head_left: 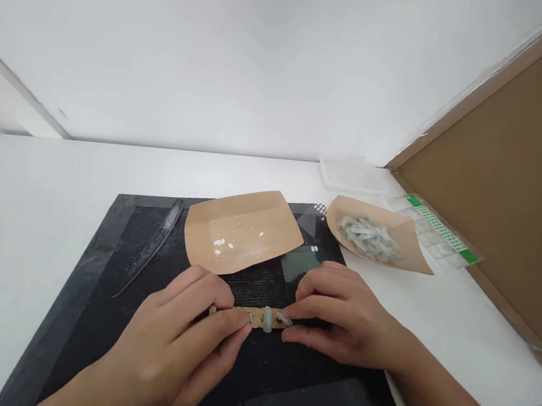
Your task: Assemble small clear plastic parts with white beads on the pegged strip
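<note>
A narrow yellowish strip [257, 318] lies across the black board [281, 385], with a greyish translucent oblong piece [267, 319] set crosswise on it. My left hand [194, 334] is closed on the strip's left part, thumb and fingertips pressed together and covering much of it. At the right end, my right hand [336, 316] pinches a small greyish translucent piece [284, 320] between thumb and fingers, against the strip. Small dark spots show on the strip beside the pieces.
A brown paper tray [251, 210] with several small white bits sits behind my hands. To its right, another paper tray [416, 250] holds a heap of translucent slivers. A dark curved blade-like tool [157, 243] lies left. Farther right are a clear green-edged case [442, 231] and a cardboard panel [508, 157].
</note>
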`<control>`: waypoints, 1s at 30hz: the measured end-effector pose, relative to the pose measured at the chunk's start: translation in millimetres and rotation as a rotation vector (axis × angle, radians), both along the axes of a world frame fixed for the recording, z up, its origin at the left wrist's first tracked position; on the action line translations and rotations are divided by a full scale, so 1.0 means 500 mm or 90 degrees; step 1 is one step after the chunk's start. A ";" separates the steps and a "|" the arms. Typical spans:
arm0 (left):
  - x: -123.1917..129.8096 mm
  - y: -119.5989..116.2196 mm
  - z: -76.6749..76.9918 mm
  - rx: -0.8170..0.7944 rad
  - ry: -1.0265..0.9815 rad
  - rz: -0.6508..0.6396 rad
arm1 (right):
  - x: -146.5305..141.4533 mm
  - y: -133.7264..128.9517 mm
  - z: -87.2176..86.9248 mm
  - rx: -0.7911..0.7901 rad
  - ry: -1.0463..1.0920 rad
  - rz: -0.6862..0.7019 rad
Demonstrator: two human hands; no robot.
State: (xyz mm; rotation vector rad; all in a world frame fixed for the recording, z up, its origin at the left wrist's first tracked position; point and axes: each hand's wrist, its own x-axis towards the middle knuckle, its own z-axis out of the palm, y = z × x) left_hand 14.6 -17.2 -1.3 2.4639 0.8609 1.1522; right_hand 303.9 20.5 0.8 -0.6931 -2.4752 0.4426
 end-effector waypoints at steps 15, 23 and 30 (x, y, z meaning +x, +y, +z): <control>-0.004 0.000 0.009 0.032 -0.028 0.044 | -0.009 -0.013 0.009 0.188 -0.054 0.037; -0.009 0.000 0.006 0.028 -0.012 0.046 | -0.019 -0.024 -0.006 0.152 -0.064 0.016; -0.003 0.002 0.013 0.036 -0.014 0.054 | -0.023 -0.034 -0.018 0.120 -0.088 0.018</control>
